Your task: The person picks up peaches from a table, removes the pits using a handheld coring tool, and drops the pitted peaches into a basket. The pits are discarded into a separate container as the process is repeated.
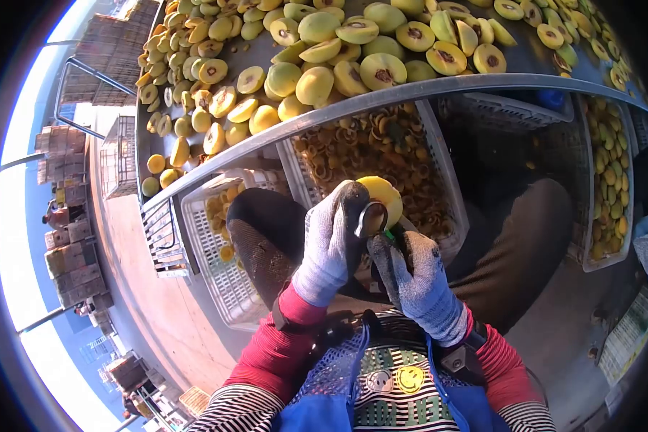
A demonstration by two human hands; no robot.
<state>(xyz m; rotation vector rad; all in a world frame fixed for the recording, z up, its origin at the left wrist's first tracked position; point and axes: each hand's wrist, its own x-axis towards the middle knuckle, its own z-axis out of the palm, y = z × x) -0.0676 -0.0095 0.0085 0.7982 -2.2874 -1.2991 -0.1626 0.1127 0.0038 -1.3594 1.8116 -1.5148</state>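
Note:
My left hand (331,234), in a grey-white work glove with dark fingers, is closed around a halved yellow peach (384,193). In my right hand (419,277), gloved alike, is a pitting knife (389,235) with a green handle and a curved metal loop. The loop lies against the cut side of the peach, between my two hands. My right fingers cover most of the handle. Both hands are above my lap, over the near end of a crate (443,162) of brown pits and scraps.
A metal table (410,88) with a raised rim carries many halved peaches (317,85). A white crate (230,299) with some yellow fruit stands at left, another crate (630,216) full of peaches at right. Stacked crates (72,263) and distant people (56,214) are far left.

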